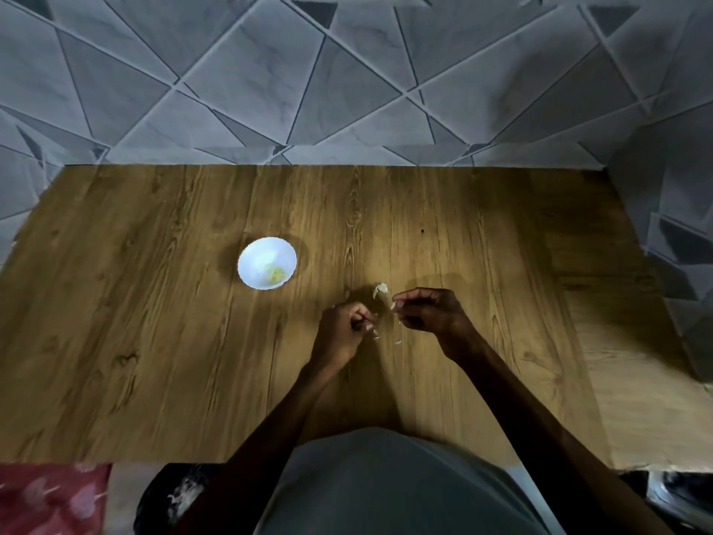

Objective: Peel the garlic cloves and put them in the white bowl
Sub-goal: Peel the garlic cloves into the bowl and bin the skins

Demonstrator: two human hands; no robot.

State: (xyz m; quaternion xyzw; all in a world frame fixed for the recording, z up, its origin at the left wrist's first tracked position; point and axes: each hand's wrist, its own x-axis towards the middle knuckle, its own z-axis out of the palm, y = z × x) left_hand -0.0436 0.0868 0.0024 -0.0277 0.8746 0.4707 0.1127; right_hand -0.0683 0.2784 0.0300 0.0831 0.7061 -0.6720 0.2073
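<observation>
The white bowl [254,260] stands on the wooden table [154,322], left of centre, with a few pale yellow peeled cloves [276,274] at its bottom. My left hand [341,332] is curled shut near the table's middle, its fingertips pinched on something small and pale that I cannot make out clearly. My right hand [428,308] is just to its right, thumb and finger pinching a thin whitish scrap of garlic skin [394,306]. A loose piece of garlic [380,289] lies on the table just beyond both hands.
Small skin flakes [397,342] lie on the table between my hands. A tiled wall [347,79] closes off the far edge and the right side. Below the near edge sit a dark bin holding peel [181,496] and a red cloth [50,496].
</observation>
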